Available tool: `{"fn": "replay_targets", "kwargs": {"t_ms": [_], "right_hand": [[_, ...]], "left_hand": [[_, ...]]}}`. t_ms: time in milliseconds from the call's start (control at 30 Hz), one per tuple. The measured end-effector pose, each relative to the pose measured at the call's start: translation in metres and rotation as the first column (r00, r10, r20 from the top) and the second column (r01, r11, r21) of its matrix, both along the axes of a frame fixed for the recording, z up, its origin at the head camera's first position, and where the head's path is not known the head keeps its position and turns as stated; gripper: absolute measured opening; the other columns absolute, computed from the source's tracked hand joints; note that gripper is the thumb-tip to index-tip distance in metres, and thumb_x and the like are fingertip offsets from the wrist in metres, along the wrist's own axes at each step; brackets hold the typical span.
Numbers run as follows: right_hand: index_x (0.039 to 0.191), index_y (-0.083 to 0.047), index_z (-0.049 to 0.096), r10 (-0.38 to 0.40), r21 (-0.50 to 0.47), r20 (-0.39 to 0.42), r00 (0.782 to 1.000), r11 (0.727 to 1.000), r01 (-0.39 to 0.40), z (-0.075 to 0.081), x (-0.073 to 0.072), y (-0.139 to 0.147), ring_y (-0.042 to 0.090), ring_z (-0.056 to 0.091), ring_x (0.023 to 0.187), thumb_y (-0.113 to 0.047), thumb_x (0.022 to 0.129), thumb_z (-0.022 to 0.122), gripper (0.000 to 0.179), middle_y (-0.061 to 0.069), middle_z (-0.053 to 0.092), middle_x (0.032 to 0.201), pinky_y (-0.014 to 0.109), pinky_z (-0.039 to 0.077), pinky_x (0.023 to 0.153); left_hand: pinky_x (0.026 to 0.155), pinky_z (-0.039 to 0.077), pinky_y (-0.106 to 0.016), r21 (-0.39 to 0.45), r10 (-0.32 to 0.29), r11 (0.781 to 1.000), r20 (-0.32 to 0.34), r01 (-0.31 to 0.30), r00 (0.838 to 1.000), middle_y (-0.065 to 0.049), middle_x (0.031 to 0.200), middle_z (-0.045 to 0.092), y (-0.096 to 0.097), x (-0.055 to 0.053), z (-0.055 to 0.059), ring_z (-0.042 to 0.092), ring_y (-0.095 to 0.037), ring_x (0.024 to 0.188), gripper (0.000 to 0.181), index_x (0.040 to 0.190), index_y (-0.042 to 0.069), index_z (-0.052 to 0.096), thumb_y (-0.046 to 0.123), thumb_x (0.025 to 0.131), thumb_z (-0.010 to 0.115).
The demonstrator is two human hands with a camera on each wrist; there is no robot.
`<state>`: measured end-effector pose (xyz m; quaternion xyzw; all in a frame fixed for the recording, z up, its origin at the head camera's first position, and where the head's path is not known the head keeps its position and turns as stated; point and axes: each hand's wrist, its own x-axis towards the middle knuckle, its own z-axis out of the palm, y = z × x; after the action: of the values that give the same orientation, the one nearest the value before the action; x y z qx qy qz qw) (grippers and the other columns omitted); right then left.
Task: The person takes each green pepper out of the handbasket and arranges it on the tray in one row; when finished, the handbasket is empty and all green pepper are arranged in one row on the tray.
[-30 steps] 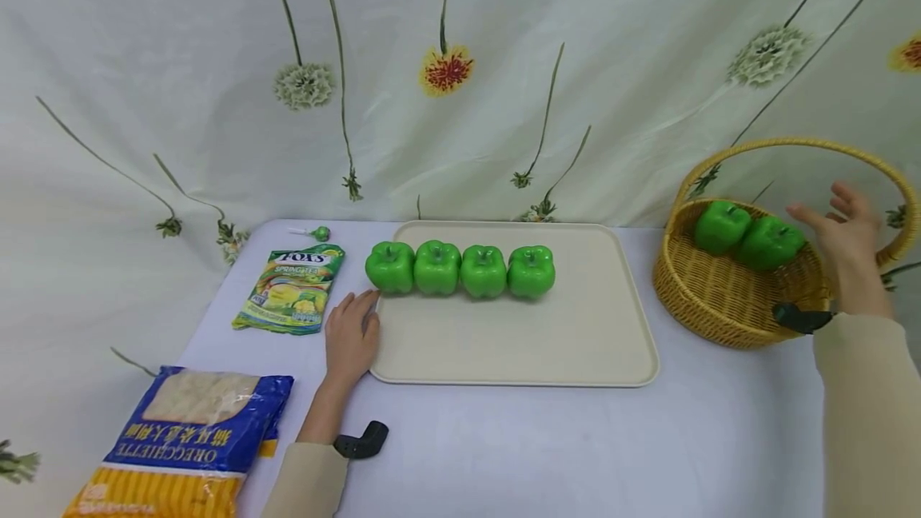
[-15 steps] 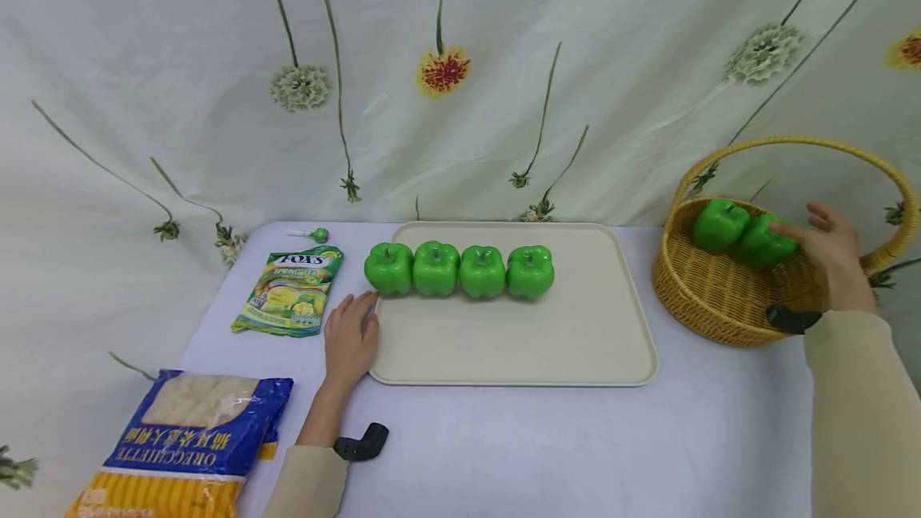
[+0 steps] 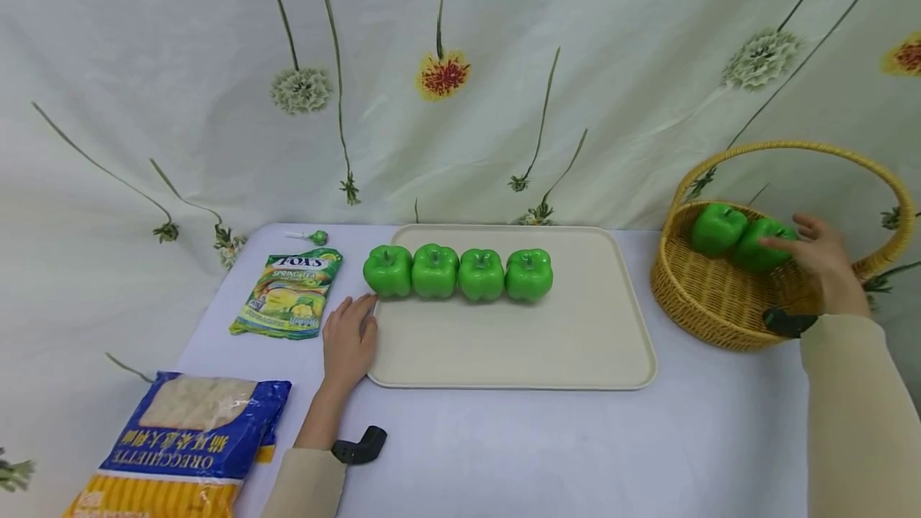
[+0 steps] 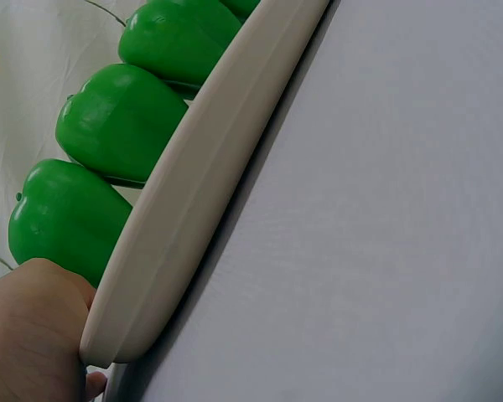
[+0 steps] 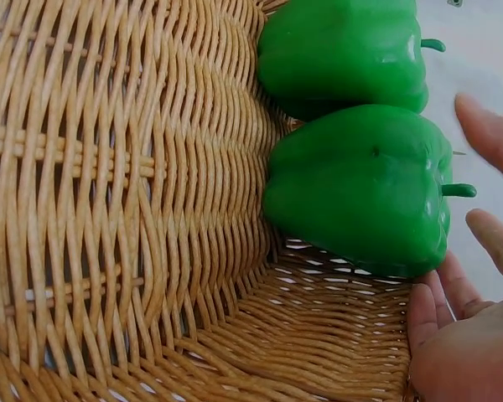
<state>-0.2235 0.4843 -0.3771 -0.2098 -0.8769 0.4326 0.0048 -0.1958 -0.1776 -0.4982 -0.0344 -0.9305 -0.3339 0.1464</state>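
Observation:
My left hand [image 3: 347, 344] rests against the left edge of the beige tray [image 3: 514, 346], its fingertips right at the rim. A row of several green bell peppers [image 3: 435, 272] stands along the tray's back left part. At the right, my right hand [image 3: 826, 260] reaches over the wicker basket [image 3: 701, 322], its fingers spread beside the right-hand one of two green bell peppers [image 5: 360, 188]. The other bell pepper [image 5: 344, 54] lies against it in the right wrist view. Below the stem, some fingertips [image 5: 423, 306] come right up to the nearer pepper's side.
The basket's tall handle [image 3: 791, 146] arches over the right arm. Left of the tray lie a candy bag [image 3: 291, 294], a small green lollipop [image 3: 318, 237] and a blue-and-yellow pasta bag [image 3: 180, 438]. A flowered cloth [image 3: 612, 86] hangs behind the table.
My right hand has moved left and down into the basket, closer to the right-hand bell pepper. The left hand keeps its place at the tray edge.

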Motion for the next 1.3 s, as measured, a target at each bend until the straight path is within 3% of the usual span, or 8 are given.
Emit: {"fn": "replay_targets", "kwargs": {"t_ms": [333,867,1100,1300], "right_hand": [[0.155,0.0,0.001,0.019,0.064,0.033,0.999,0.998,-0.021,-0.0056,-0.001,-0.0002,0.057,0.002,0.143,-0.04,0.094,0.058,0.093,0.032,-0.006,0.158,0.071,0.017,0.112],[0.153,0.004,0.011,-0.002,0.153,0.012,1.0,0.988,0.0,-0.004,-0.0009,-0.0051,0.058,0.01,0.142,-0.028,0.096,0.058,0.081,0.036,0.004,0.157,0.069,0.021,0.111],[0.154,0.002,0.012,-0.023,0.154,0.032,0.999,0.988,0.018,-0.0047,-0.0014,-0.0016,0.058,0.01,0.142,-0.031,0.096,0.059,0.082,0.035,0.004,0.158,0.07,0.023,0.11],[0.153,0.004,0.014,-0.041,0.183,0.035,0.999,0.983,0.034,-0.0074,-0.0047,-0.0006,0.057,0.018,0.14,-0.033,0.095,0.061,0.083,0.036,0.011,0.156,0.069,0.03,0.106]], "left_hand": [[0.118,0.013,-0.061,0.003,0.0,1.0,0.003,-0.001,1.0,-0.022,0.142,0.052,0.0004,0.0006,0.0009,0.033,-0.044,0.141,0.04,0.134,-0.001,0.056,0.007,0.096,0.045],[0.118,0.012,-0.061,0.008,-0.002,1.0,0.006,0.002,1.0,-0.022,0.142,0.052,0.0027,0.0019,0.0029,0.032,-0.044,0.141,0.04,0.134,-0.001,0.055,0.007,0.096,0.045],[0.119,0.011,-0.061,0.009,-0.001,1.0,0.016,0.0,1.0,-0.022,0.142,0.052,0.0028,0.0023,0.0036,0.032,-0.044,0.141,0.041,0.134,-0.001,0.055,0.008,0.096,0.045],[0.118,0.012,-0.061,0.004,0.004,1.0,0.009,-0.004,1.0,-0.022,0.142,0.052,0.0014,0.0021,0.0029,0.033,-0.044,0.141,0.04,0.134,-0.001,0.055,0.007,0.096,0.045]]}}
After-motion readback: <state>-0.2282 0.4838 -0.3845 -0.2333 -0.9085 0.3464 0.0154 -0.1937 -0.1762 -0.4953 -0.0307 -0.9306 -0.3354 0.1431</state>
